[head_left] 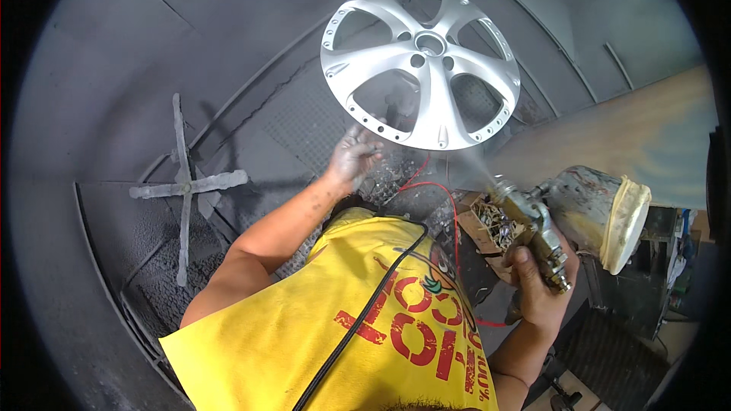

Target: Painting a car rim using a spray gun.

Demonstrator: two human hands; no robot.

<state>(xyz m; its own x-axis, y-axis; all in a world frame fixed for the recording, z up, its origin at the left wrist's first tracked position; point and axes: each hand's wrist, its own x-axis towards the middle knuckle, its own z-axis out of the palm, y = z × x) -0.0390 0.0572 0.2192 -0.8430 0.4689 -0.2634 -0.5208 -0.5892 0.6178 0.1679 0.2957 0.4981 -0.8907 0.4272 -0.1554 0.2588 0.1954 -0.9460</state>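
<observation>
Inside a grey, overspray-coated spray booth, a silver wheel cover [420, 66] stands raised on a stand, face tilted toward the person, with the booth's curved walls [99, 68] close behind it. The left hand [352, 157], paint-dusted, reaches up just under the cover's lower rim, fingers curled around what looks like the stand's post; the grip seems pressed together on it, though the exact contact is blurred. The right hand [539, 278] is wrapped tight around the handle of a spray gun [525, 217], whose paint cup [601, 213] sits to its outer side, nozzle aimed at the cover's lower right edge with a faint mist between them. The step in hand reads as coating the cover's face while the other hand steadies or turns it. The next move likely calls for keeping the nozzle square to the surface and sweeping evenly across the spokes. Room is open above and left of the cover; a cross-shaped metal rack [185, 185] stands well apart to the left, and a red hose [449, 205] trails near the gun.
</observation>
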